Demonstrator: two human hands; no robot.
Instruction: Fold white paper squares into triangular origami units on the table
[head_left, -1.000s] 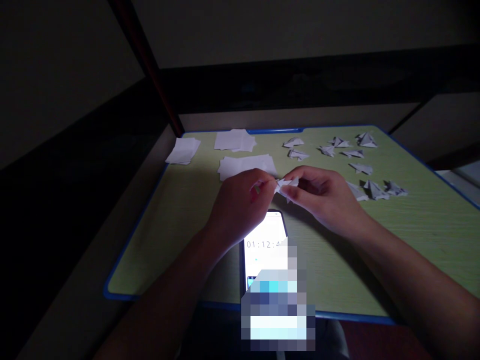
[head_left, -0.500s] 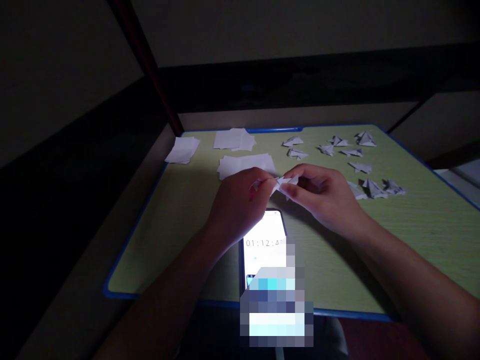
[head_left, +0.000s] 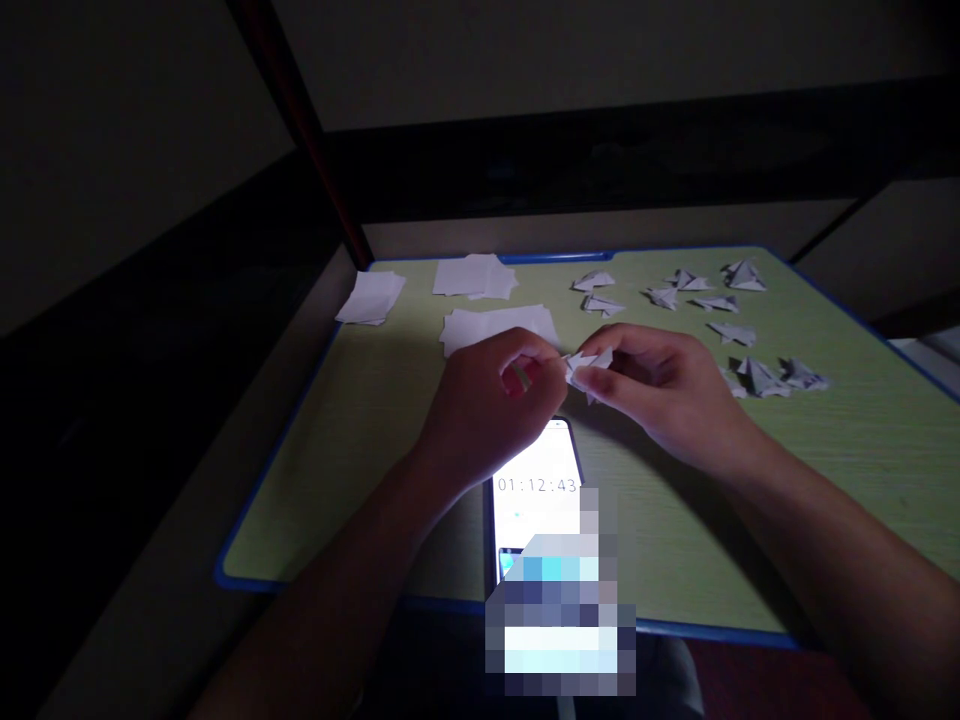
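Note:
A small folded white paper figure (head_left: 594, 366) is held above the middle of the table, between my two hands. My right hand (head_left: 664, 395) pinches it, thumb in front and fingers behind. From the other side my left hand (head_left: 495, 400) closes thumb and index finger on its left end. Part of the figure is hidden by the fingertips. Beneath my hands lies a lit phone (head_left: 536, 510) showing 01:12:43, its lower part covered by a pixelated patch.
White paper sheets (head_left: 371, 298) lie at the far left, with more sheets (head_left: 472, 276) at the back and a stack (head_left: 499, 325) behind my left hand. Several folded paper figures (head_left: 742, 275) are spread over the right side. The green table (head_left: 322, 480) has a blue rim.
The whole view has shifted slightly, so things sit a little further right. My left fingers have slid along the folded paper figure; my right hand keeps its pinch. The phone's timer has advanced.

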